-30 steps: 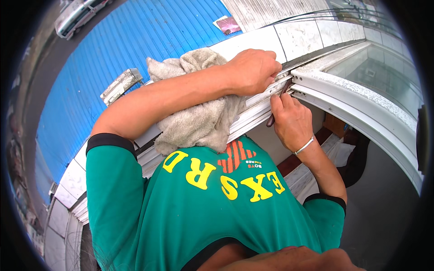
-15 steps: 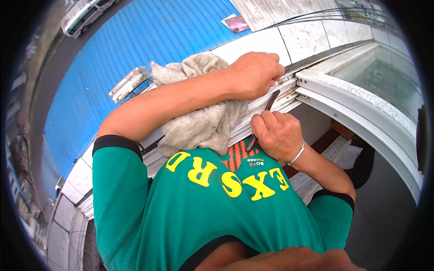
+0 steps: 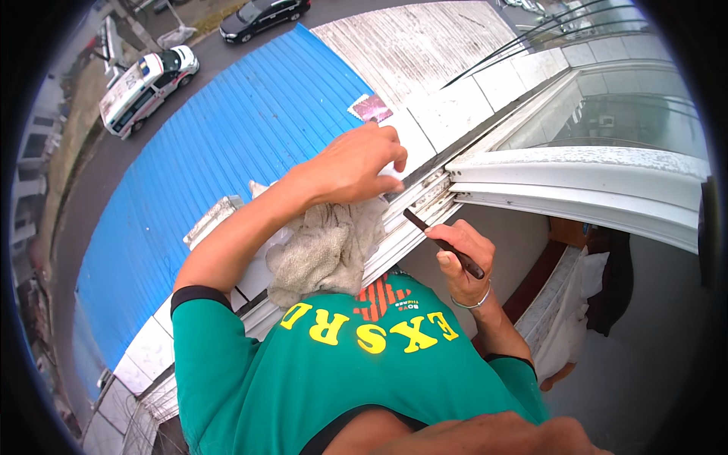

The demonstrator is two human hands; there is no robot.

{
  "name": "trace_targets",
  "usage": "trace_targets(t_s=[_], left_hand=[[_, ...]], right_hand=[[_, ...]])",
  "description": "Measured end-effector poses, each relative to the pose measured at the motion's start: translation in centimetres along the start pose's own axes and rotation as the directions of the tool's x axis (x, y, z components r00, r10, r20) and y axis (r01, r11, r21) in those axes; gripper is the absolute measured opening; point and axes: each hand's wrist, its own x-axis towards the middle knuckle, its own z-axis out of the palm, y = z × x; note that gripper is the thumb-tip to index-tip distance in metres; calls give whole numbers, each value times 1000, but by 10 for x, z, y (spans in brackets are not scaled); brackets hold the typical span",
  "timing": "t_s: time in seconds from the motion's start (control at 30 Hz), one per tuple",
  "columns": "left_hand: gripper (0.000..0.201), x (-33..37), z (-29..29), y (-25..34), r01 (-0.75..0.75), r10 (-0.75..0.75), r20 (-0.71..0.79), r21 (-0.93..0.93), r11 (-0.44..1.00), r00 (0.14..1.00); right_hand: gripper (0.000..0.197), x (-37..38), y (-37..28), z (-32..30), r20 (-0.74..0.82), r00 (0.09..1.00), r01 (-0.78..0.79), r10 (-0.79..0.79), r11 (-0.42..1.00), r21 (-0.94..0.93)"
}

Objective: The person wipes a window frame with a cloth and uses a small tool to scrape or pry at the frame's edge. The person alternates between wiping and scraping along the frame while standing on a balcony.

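Note:
My right hand (image 3: 469, 254) grips a slim dark brown stick-like tool (image 3: 447, 244) with a rounded butt end. The tool's far end points at the dirty white sliding-window track (image 3: 428, 199) and stops just short of it. My left hand (image 3: 353, 163) is above the outer ledge, past the track, its fingers loosely bent and the thumb apart. Nothing shows in that hand. A crumpled grey towel (image 3: 326, 246) lies over the sill below my left forearm, close to my chest.
A white-framed window sash (image 3: 576, 171) stands to the right of the track. White tiles (image 3: 451, 102) edge the ledge outside. Beyond are a blue corrugated roof (image 3: 227, 114) and a road with a white van (image 3: 148, 91) and a dark car (image 3: 262, 17). Black cables (image 3: 493, 59) cross beyond the ledge.
My left hand has risen off the track and its fingers have loosened. The right hand has turned, swinging the tool's tip toward the track. The whole view has shifted, showing more road.

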Motion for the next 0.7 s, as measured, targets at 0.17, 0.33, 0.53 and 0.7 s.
trace_targets(t_s=[0.17,0.33,0.53,0.7], left_hand=[[30,-41,-6,0,-36,1,174,196,980,985],[29,-40,-5,1,-2,21,227,-86,996,974],[31,-25,-39,21,-308,222,-214,-701,644,951],[26,3,-46,33,-317,166,-270,-816,483,949]], right_hand=[[34,-14,2,13,-109,994,15,-3,995,103],[19,-17,-2,32,-129,984,125,-123,992,5],[26,-9,-7,42,-222,974,-20,48,992,125],[23,-5,1,41,-376,926,99,-45,987,125]])
